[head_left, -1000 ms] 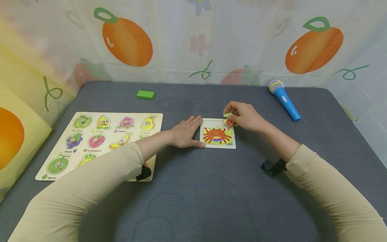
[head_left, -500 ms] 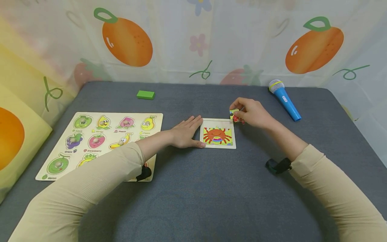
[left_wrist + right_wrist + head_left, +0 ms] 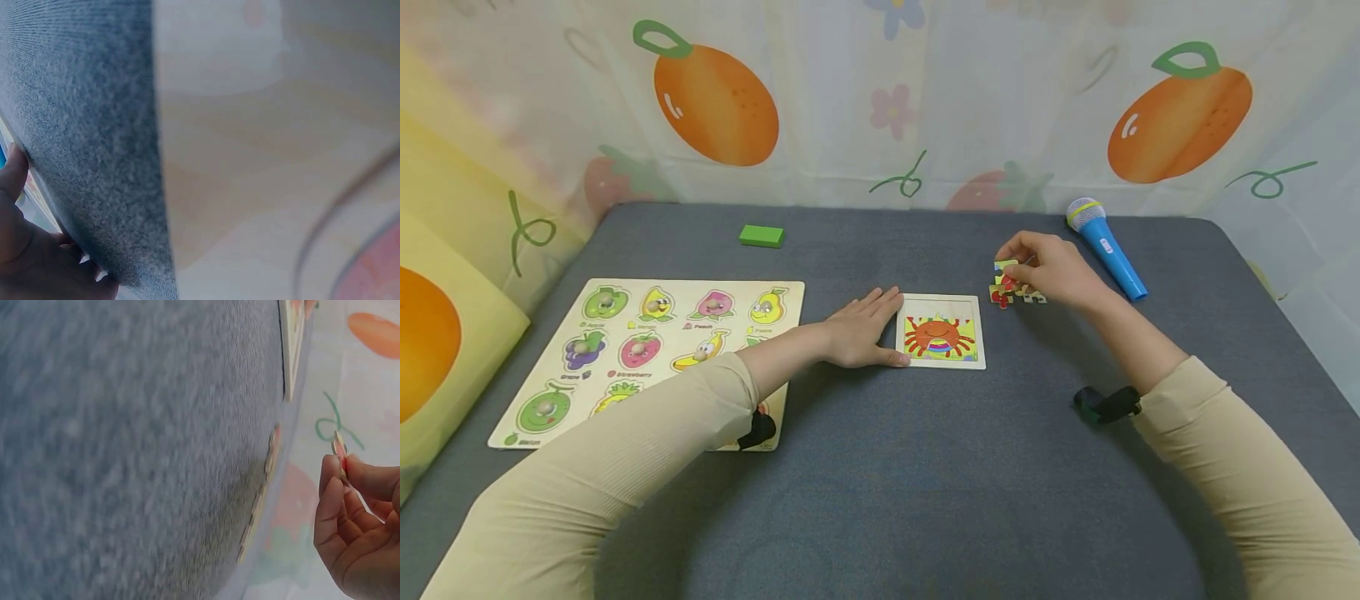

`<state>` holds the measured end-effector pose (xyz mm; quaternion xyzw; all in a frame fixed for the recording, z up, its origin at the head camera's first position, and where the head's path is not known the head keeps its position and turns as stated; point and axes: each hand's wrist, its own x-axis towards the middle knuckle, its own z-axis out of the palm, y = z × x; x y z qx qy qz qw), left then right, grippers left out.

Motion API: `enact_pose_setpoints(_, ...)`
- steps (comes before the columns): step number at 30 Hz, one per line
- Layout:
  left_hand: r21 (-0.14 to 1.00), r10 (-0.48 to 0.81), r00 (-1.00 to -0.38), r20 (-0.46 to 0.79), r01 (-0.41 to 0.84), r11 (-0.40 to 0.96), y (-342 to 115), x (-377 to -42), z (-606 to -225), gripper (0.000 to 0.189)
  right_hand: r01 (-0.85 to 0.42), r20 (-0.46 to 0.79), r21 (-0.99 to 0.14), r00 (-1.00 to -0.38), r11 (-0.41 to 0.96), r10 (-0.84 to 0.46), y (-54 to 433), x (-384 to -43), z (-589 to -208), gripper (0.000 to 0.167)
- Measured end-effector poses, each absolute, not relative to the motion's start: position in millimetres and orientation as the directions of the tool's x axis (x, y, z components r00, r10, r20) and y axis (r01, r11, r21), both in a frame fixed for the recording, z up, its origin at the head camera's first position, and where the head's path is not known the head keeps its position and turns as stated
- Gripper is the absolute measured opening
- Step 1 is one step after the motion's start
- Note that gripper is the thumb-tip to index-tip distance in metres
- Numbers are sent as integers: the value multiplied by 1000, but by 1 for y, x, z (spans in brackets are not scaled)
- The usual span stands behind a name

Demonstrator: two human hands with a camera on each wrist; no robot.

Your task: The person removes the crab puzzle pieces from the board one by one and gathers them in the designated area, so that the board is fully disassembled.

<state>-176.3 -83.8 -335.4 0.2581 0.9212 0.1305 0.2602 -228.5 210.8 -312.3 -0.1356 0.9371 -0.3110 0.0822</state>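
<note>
Left grip (image 3: 861, 333) splayed, palm down; right grip (image 3: 1051, 267) pinching.

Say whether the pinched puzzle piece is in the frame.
Out: the right hand pinches the puzzle piece above the table, clear of the frame.

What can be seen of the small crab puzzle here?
The crab puzzle is a squarish board with a pale, wood-looking frame. Inside is a red-orange crab with a rainbow-striped arc low in its middle, on yellow-green; the strip along the top looks pale. It lies flat on the gray table, right of the fruit board. The left hand lies spread against its left edge, touching the frame.
</note>
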Motion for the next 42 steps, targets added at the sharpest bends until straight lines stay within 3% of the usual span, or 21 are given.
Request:
enact_pose_setpoints(16,352,523,-741,-422,397,847,-82,-183,-347,97,-130,-138,-624,-952,770,-272,248,-237,-308,25)
enact_pose_setpoints(42,370,546,-726,-417,413,832,-83,-177,-334,95,-10,-361,-498,-907,867,-218,272,-244,-315,22)
